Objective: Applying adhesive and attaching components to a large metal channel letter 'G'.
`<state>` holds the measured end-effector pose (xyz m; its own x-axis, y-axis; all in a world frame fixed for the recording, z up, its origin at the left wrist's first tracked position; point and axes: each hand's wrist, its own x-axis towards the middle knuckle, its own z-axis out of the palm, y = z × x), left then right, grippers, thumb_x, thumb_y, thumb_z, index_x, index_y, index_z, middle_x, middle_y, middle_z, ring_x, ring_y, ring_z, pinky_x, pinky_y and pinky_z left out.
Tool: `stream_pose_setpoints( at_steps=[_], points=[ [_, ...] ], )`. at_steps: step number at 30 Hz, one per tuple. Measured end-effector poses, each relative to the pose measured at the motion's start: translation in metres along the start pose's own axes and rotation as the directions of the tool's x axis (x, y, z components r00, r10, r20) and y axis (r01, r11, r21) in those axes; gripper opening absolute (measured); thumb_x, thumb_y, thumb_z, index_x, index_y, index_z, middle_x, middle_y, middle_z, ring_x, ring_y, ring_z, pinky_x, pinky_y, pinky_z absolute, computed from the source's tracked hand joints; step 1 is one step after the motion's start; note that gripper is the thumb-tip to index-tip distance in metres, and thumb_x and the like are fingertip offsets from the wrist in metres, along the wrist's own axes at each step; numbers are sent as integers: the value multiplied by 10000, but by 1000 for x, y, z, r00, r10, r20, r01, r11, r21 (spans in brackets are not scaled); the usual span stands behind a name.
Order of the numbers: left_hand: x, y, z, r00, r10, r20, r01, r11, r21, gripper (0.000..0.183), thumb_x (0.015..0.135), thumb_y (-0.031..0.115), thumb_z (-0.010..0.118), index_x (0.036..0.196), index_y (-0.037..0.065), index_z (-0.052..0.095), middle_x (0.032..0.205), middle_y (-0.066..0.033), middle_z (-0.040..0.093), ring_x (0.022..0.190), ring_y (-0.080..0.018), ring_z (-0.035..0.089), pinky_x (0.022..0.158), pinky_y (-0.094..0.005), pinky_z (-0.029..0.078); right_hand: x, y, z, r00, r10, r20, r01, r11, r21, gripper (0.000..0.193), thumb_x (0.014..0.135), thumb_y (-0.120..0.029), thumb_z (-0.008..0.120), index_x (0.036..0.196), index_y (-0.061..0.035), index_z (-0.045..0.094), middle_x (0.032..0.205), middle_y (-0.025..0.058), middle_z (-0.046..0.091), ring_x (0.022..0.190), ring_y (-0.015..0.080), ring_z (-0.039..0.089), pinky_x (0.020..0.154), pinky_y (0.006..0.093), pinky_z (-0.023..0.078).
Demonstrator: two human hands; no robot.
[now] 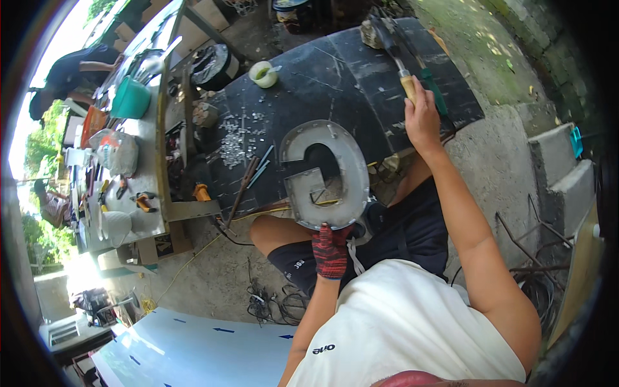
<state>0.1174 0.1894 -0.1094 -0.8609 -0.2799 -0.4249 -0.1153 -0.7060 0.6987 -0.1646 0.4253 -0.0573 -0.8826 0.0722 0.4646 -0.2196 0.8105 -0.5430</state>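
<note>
My left hand (331, 251), in a red and black knit glove, grips the near rim of a large grey metal sign letter (351, 171). The hollow letter with raised edges lies over the near side of the black work board (303, 84), above my lap. Bare, my right hand (422, 116) is closed round the wooden handle of what looks like a soldering iron (407, 85). Its metal shaft points away to the far edge, where its dark end lies by a stone (371, 35). Beside it rests a green-handled tool (440, 100), partly behind my hand.
Small shiny metal pieces (235, 142) and thin rods (260, 169) lie left of the letter. A pale tape roll (263, 74) sits farther back. A bench (151, 168) at left carries a teal bucket (131, 98), a bag and pliers (144, 201). Another person (74, 74) leans over it. Cables (277, 303) lie on the floor.
</note>
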Motion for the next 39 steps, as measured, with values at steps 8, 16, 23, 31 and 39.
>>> stream_pose_setpoints(
  at_steps=[8, 16, 23, 31, 39],
  points=[
    [14, -51, -11, 1000, 23, -14, -22, 995, 93, 501, 986, 330, 706, 1293, -32, 548, 1257, -193, 672, 1157, -289, 668, 1053, -413, 531, -3, 41, 9, 998, 65, -23, -66, 997, -51, 574, 1009, -86, 566, 1549, -69, 374, 1247, 250, 552, 1128, 449, 591, 945, 491, 495],
    [21, -50, -18, 985, -74, 156, 124, 932, -341, 517, 961, 419, 720, 1317, 64, 600, 1295, -100, 669, 1258, -264, 607, 1063, -471, 515, 7, 36, 23, 994, 72, 77, -65, 993, -96, 595, 1014, -96, 565, 1565, -69, 343, 1411, 230, 536, 1268, 422, 538, 1075, 481, 437],
    [35, -21, -45, 990, -57, 130, 77, 985, -157, 617, 981, 543, 636, 1409, 107, 546, 1334, -68, 639, 1216, -248, 627, 1003, -447, 533, 6, 50, 22, 996, 40, 85, -30, 993, -117, 650, 1008, -128, 589, 1595, -76, 314, 1425, 242, 535, 1269, 428, 532, 1079, 491, 427],
    [75, 3, -90, 935, 294, 199, -355, 800, 483, 607, 859, 210, 817, 1353, -5, 540, 1262, -148, 651, 1167, -272, 615, 1031, -395, 481, 9, 25, 11, 995, -11, 94, 15, 999, -43, 651, 961, -189, 677, 1530, -24, 406, 1314, 249, 578, 1216, 439, 557, 1032, 485, 453],
    [34, -22, -41, 957, 248, 149, -289, 778, 558, 703, 731, 78, 861, 1332, -4, 507, 1234, -250, 598, 1129, -442, 600, 977, -467, 519, -24, -39, -42, 981, -26, 191, 0, 991, 135, 243, 958, -106, 652, 1185, -31, 695, 1037, 133, 664, 989, 323, 620, 912, 450, 483]
  ],
)
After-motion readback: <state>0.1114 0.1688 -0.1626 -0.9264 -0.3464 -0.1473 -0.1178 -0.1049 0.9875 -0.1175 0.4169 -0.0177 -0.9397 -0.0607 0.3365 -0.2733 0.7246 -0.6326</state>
